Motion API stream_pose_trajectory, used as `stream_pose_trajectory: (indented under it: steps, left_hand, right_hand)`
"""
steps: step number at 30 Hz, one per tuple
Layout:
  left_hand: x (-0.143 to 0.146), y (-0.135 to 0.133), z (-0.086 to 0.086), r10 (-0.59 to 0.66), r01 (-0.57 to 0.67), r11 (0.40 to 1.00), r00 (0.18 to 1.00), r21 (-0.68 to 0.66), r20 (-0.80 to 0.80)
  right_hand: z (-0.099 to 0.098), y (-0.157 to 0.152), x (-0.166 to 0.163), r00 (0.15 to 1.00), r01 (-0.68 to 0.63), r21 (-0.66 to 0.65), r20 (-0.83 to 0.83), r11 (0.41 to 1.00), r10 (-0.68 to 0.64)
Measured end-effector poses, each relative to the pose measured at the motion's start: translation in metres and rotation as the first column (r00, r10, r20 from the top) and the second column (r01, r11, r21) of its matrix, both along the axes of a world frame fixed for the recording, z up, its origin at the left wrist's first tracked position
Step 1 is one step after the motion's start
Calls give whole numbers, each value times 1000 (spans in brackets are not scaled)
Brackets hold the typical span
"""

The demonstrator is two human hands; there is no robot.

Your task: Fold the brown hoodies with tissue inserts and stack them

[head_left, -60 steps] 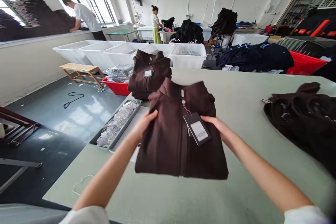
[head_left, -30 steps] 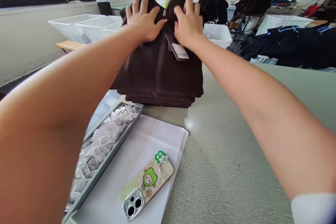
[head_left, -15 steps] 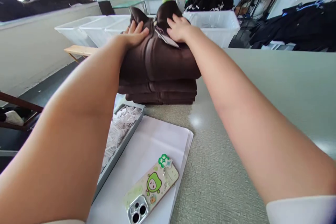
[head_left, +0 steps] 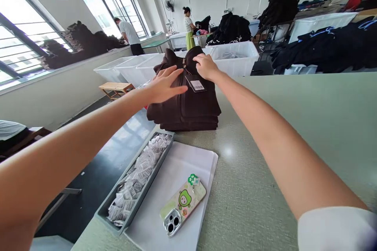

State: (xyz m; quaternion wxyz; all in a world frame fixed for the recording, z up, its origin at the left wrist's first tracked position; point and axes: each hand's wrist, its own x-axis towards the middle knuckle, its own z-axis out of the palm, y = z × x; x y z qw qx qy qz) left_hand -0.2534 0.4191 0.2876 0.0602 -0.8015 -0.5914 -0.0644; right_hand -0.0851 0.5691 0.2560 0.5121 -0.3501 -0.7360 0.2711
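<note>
A dark brown zip-up jacket (head_left: 197, 104) lies folded on top of a stack of similar folded garments (head_left: 191, 125) at the far end of the table. Over its left front is my left hand (head_left: 166, 86), fingers spread and thumb stretched out; whether the palm touches the cloth I cannot tell. My right hand (head_left: 207, 67) is at the right side of the collar, its fingers bent and closed on the edge of the fabric. Between the hands a hang tag (head_left: 196, 85) with a white barcode label rests on the jacket's front.
Nearer me on the table (head_left: 247, 188) are a grey tray (head_left: 147, 188) of small white labels, white paper sheets (head_left: 153, 211) and a phone (head_left: 184, 206) with a charm. Beyond stand white plastic bins (head_left: 235, 64), a wooden bench (head_left: 116, 86), dark garment heaps (head_left: 324, 49) and two people.
The view has tilted up and back. My left hand has lifted from pressing flat and moved toward the middle; my right fingers have curled at the collar. The pile sits flatter, its tag lying face up.
</note>
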Motion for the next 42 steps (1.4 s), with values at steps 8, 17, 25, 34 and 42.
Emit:
stream_pose_trajectory:
  steps: [8, 17, 25, 34, 42]
  left_hand:
    - [-9, -21, -75, 60, -49, 997, 982, 61, -180]
    - [-40, 56, -78, -46, 59, 996, 983, 65, -179]
    - [-51, 118, -86, 105, -92, 991, 986, 98, -130]
    - [-19, 150, -123, 366, -380, 903, 925, 201, 102]
    - [-14, 120, -138, 299, -326, 901, 945, 287, 135]
  right_hand:
    - [-195, -147, 50, 917, 244, -168, 360, 955, -171]
    - [-258, -126, -20, 728, 333, -131, 665, 934, -167]
    - [-265, -49, -50, 850, 315, -203, 494, 927, -181]
    - [-279, 14, -65, 890, 307, -298, 427, 904, -161]
    - [-270, -11, -44, 755, 337, -286, 652, 897, -76]
